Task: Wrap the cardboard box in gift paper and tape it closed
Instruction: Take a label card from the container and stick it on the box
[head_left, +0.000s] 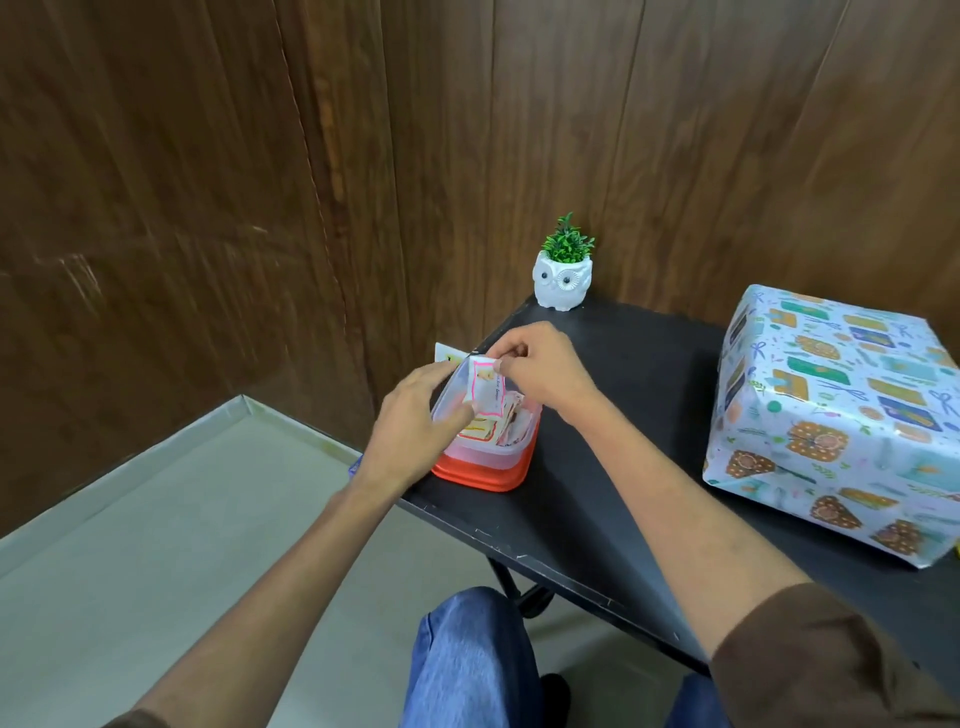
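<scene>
Pinching a small pink-bordered label (485, 389) at its top edge with the right hand (540, 371), thumb and forefinger pressed together. Gripping the same label's lower left side with the left hand (415, 410), fingers curled round it, fingertips blurred. Held just above a clear plastic tub (488, 460) with an orange-red base, near the left edge of the black table (649, 353). Inside the tub, more small printed labels, too jumbled to read. Behind the tub, a white card (448, 353), mostly hidden by the left hand. Well apart to the right on the table, the gift-wrapped box (831, 415), covered in patterned paper, its right side cut off by the frame. At the far corner, a white owl planter (562, 283) with a green sprig, close to the wood-panel wall (208, 156). Lowest in view, blue jeans (467, 660) and a brown sleeve (810, 660)
</scene>
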